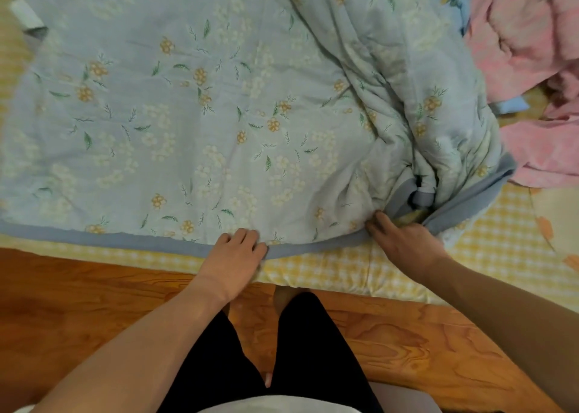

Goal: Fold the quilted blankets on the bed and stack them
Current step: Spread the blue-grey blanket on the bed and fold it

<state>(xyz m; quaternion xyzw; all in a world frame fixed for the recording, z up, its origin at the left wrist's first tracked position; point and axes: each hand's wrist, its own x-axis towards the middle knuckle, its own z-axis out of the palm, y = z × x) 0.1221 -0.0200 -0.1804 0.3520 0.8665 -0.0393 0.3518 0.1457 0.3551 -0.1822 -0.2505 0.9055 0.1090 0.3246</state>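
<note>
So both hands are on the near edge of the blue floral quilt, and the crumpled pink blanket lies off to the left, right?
Not quite. In the head view the pink blanket lies to the right. Left hand and right hand are indeed on the blue floral quilt's near edge.

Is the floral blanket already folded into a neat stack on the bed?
No, the floral blanket lies spread flat across the bed, with its right part bunched up in loose wrinkles.
</note>
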